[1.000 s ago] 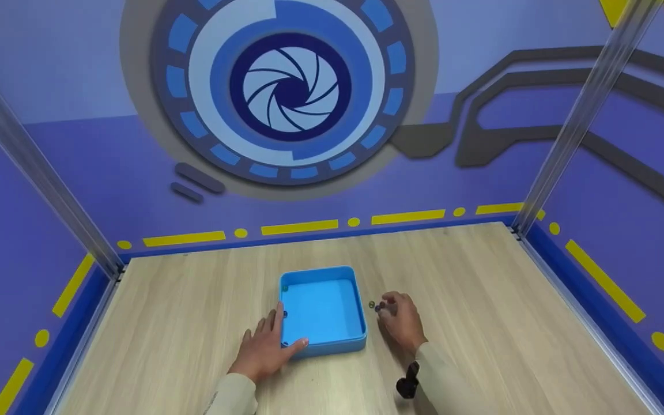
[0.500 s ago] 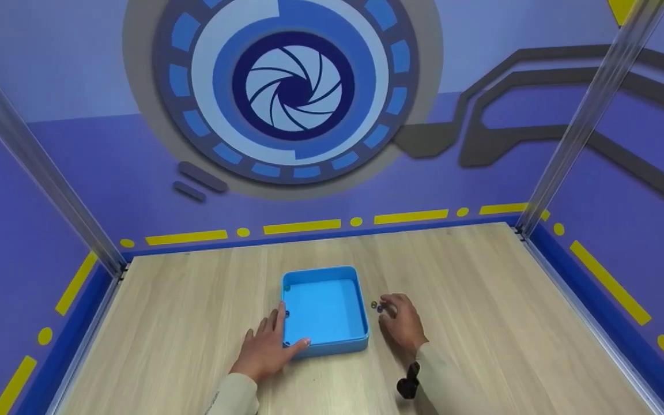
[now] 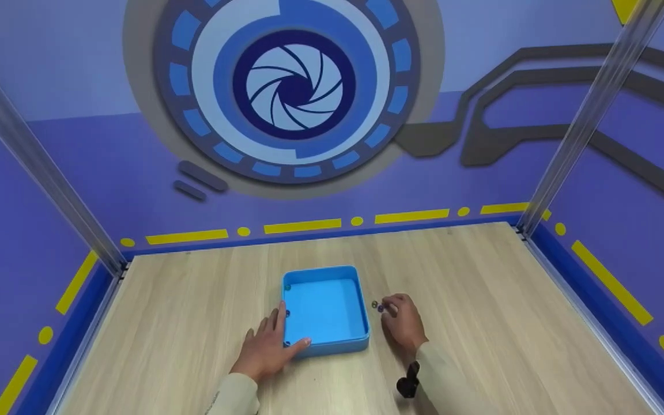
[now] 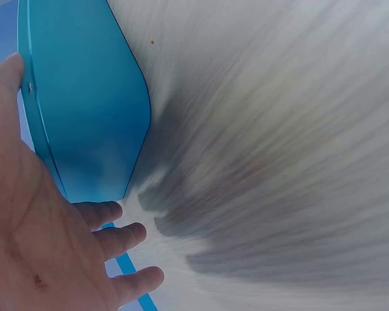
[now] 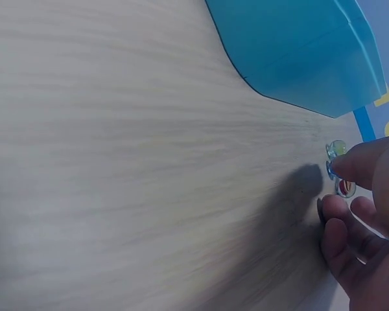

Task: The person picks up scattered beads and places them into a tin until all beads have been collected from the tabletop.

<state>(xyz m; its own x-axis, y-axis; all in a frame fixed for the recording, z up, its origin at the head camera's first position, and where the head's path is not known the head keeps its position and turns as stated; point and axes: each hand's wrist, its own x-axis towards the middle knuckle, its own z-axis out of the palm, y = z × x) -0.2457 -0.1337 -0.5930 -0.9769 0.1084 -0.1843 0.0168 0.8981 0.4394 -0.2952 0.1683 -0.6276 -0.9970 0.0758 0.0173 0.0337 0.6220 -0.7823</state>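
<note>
A square blue tray point(image 3: 335, 348) sits on the wooden table. My left hand point(image 3: 263, 349) rests against its near left corner, thumb on the front rim and index finger along the left side; the other fingers stay off it. Inside, along the left wall, lie a green marble point(image 3: 287, 287), a dark marble point(image 3: 287, 313) and another small marble point(image 3: 287, 344) by the near corner. Right of the tray, my right hand point(image 3: 404, 324) pinches a clear marble with red inside point(image 5: 345, 188) between thumb and fingertips. Beside it are a greenish marble point(image 5: 337, 148) and a blue marble point(image 5: 330, 170), partly behind the thumb.
Printed purple-blue panels point(image 3: 107, 167) wall in the table point(image 3: 193, 300) at the back and both sides. Metal posts point(image 3: 585, 109) stand at the back corners. A black device point(image 3: 407, 381) is strapped at the right wrist.
The right fingertips have come closer together around the reddish marble, which is now hidden in the head view. The left hand and the tray have stayed in place; the head view shifted slightly.
</note>
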